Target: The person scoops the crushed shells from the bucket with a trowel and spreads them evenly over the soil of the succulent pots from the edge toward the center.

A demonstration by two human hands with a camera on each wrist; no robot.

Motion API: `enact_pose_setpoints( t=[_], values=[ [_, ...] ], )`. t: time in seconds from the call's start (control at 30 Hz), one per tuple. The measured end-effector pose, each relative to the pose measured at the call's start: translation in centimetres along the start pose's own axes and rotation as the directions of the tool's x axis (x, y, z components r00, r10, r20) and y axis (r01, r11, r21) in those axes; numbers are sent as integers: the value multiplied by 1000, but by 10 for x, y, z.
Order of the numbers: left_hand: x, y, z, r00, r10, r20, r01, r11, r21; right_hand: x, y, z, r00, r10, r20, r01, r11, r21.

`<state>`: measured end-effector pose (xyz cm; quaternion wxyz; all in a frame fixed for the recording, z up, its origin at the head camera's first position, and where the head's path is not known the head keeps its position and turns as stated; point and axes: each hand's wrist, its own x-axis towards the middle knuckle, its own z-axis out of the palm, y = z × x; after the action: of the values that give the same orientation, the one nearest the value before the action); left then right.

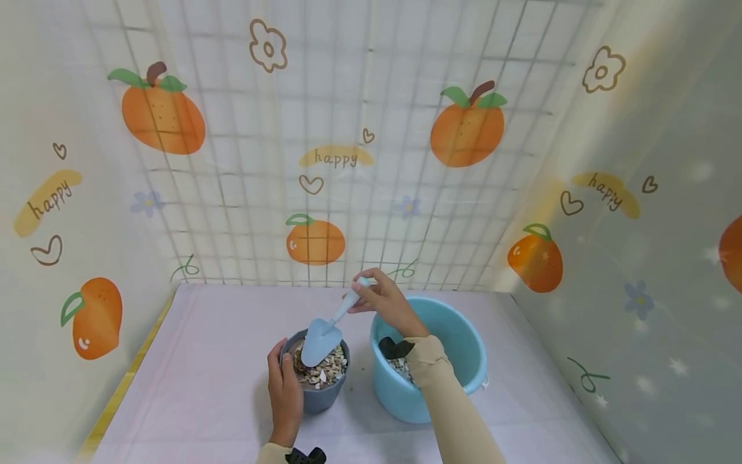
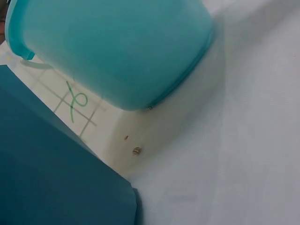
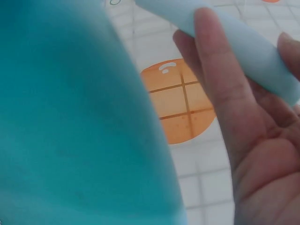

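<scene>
In the head view my left hand [image 1: 285, 390] holds a dark grey-blue flowerpot [image 1: 320, 401] at its left side, the thumb by the rim. Small mixed pebbles [image 1: 332, 367] fill the pot near its top. My right hand [image 1: 387, 301] grips the handle of a light blue trowel [image 1: 322, 340], its blade tilted down over the pebbles. That handle [image 3: 253, 51] lies between thumb and fingers in the right wrist view. Beneath the right forearm stands a turquoise bucket [image 1: 400, 405] with more pebbles [image 1: 400, 367] inside. The left wrist view shows the pot's wall [image 2: 56, 159], but not the hand.
A pale cloth covers the table [image 1: 203, 380]. A few stray bits, one a small pebble [image 2: 136, 151], lie between pot and bucket. Behind the table hangs a fruit-printed curtain [image 1: 232, 148] over a wire grid, and similar curtains enclose both sides.
</scene>
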<state>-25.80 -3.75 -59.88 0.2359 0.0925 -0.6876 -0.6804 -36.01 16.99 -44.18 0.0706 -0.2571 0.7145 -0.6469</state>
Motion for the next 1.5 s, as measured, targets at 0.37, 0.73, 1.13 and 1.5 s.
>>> enact_pose_setpoints(
  t=[0.37,0.73,1.13,1.5],
  values=[
    [5,11,-9,999,48,23,-47,999,-3,-4,-3,-17,992,-4,-126,3,1000,-11],
    [0,68,0,959,266,103,-262,964,-44,-37,-25,-60,949,-10,-314,3,1000,-23],
    [-22,93,51,910,267,318,-250,964,-93,-71,-36,-104,848,-46,-528,-5,996,-94],
    [-36,89,81,859,204,469,-198,978,-64,-92,-21,-118,812,-42,-582,-77,981,-177]
  ],
)
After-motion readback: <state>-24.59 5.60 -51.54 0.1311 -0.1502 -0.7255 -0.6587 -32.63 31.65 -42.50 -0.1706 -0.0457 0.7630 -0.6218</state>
